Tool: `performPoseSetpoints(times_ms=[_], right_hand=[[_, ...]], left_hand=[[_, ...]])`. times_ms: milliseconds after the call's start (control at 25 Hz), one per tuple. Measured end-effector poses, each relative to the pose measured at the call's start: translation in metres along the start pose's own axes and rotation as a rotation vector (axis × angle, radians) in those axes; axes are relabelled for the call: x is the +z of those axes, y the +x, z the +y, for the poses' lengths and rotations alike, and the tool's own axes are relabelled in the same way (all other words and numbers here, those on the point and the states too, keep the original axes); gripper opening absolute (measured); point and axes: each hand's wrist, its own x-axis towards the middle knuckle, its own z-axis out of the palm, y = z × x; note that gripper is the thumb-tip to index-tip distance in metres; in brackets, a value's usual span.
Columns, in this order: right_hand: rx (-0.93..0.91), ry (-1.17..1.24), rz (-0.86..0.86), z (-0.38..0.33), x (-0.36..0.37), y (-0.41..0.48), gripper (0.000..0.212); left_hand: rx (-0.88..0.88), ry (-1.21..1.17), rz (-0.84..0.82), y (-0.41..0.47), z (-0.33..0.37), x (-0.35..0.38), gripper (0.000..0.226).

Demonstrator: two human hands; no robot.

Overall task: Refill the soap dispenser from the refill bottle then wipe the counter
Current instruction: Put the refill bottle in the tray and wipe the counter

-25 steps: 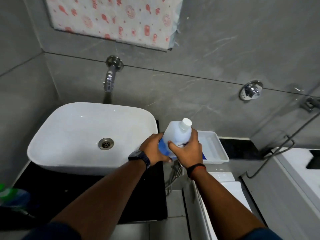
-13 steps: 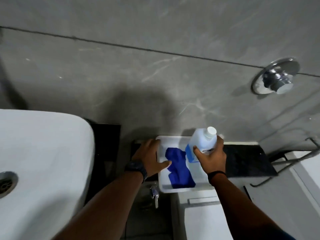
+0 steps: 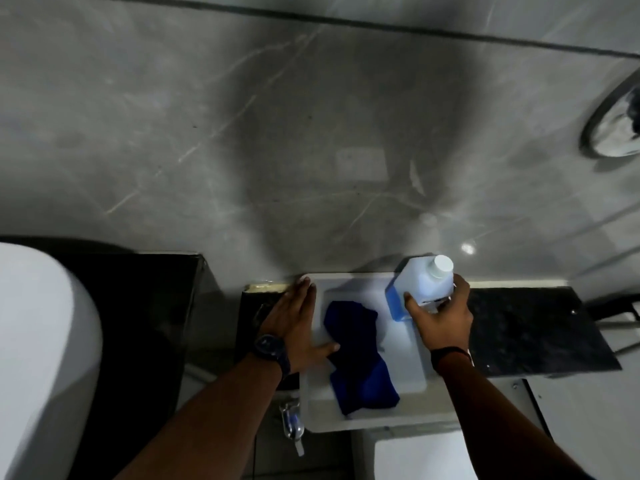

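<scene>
Where the dark counter (image 3: 540,327) meets the grey tiled wall (image 3: 242,133), a white tray (image 3: 363,415) sits against the wall, holding the items listed below.

Refill bottle (image 3: 420,289): white translucent body with a white cap (image 3: 442,266), blue liquid low in the body. Tilted, cap toward the wall, over the tray's far right corner. Whether its base touches the tray cannot be told.

Right hand (image 3: 441,315): closed around the bottle from the near side; thumb on the left face over the blue liquid, the other fingers (image 3: 460,289) wrapped round the right face. A dark band circles the wrist.

Left hand (image 3: 294,327): flat, palm down, on the tray's left rim. Fingers straight and held together, pointing at the wall; thumb (image 3: 327,348) spread to the right, its tip touching the cloth. A dark wristwatch (image 3: 272,349) is on the wrist.

Blue cloth (image 3: 358,355): crumpled, lying in the tray's middle, between the two hands, left of and nearer than the bottle.

White basin (image 3: 38,341): far left, well apart from the tray.

Chrome wall fitting (image 3: 613,129): upper right edge, blurred.
</scene>
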Motion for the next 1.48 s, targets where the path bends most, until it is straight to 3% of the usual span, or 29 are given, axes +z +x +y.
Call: performPoseSetpoints(times_ms=[80, 200, 240, 360, 440, 600, 800, 1000, 1160, 1360, 1480], right_hand=[[0.026, 0.006, 0.068, -0.005, -0.001, -0.006, 0.087], [-0.153, -0.313, 0.266, -0.009, 0.01, -0.041, 0.085], [-0.224, -0.411, 0.193, -0.01, 0.018, -0.057, 0.08], [-0.253, -0.649, -0.38, -0.002, 0.048, -0.079, 0.082], [-0.246, -0.76, -0.557, 0.01, 0.066, -0.082, 0.076], [-0.212, -0.577, -0.468, 0.006, 0.071, -0.079, 0.047], [-0.24, -0.306, -0.169, -0.046, 0.035, -0.099, 0.044], [-0.335, -0.197, -0.033, -0.125, -0.007, -0.189, 0.043], [-0.284, -0.129, -0.044, -0.169, -0.009, -0.309, 0.039], [-0.194, -0.157, -0.161, -0.186, 0.035, -0.471, 0.039], [-0.17, -0.245, -0.289, -0.181, 0.063, -0.51, 0.042]], left_hand=[[0.007, -0.008, -0.012, 0.003, -0.005, 0.004, 0.113], [0.019, 0.016, -0.024, 0.004, -0.007, 0.005, 0.105], [0.029, 0.036, -0.026, 0.004, -0.008, 0.004, 0.1], [0.078, 0.103, -0.013, 0.005, -0.012, -0.001, 0.088], [0.094, 0.134, -0.015, 0.002, -0.015, -0.002, 0.084], [0.128, 0.153, -0.006, -0.014, -0.014, -0.01, 0.083], [0.186, 0.039, 0.09, -0.067, -0.006, -0.05, 0.074], [0.222, -0.061, 0.184, -0.181, 0.01, -0.111, 0.07], [0.263, -0.119, 0.208, -0.305, -0.009, -0.137, 0.066], [0.391, -0.053, 0.28, -0.444, -0.093, -0.147, 0.051], [0.31, -0.031, 0.32, -0.478, -0.142, -0.145, 0.051]])
